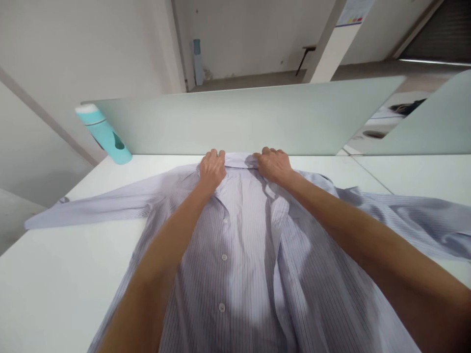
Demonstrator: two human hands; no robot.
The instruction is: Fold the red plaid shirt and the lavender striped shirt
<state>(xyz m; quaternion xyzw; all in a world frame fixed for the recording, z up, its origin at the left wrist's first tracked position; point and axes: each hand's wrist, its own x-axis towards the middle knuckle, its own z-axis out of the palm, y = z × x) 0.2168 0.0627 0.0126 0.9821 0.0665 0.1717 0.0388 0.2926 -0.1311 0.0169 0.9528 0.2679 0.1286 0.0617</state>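
A pale lilac striped button-up shirt lies spread on the white table, its front unbuttoned and both sleeves stretched out sideways. White buttons run down one front edge. At the far end of the shirt, my left hand grips the left side of the collar, fingers curled over it. My right hand is closed on the collar's other side. Between the hands the collar band shows, standing near the glass divider. My fingertips are partly hidden behind the collar.
A frosted glass divider runs along the table's far edge. At its left end leans a turquoise-and-white cylinder with a cut-out. Beyond are a water dispenser, a pillar and, to the right, another divider panel.
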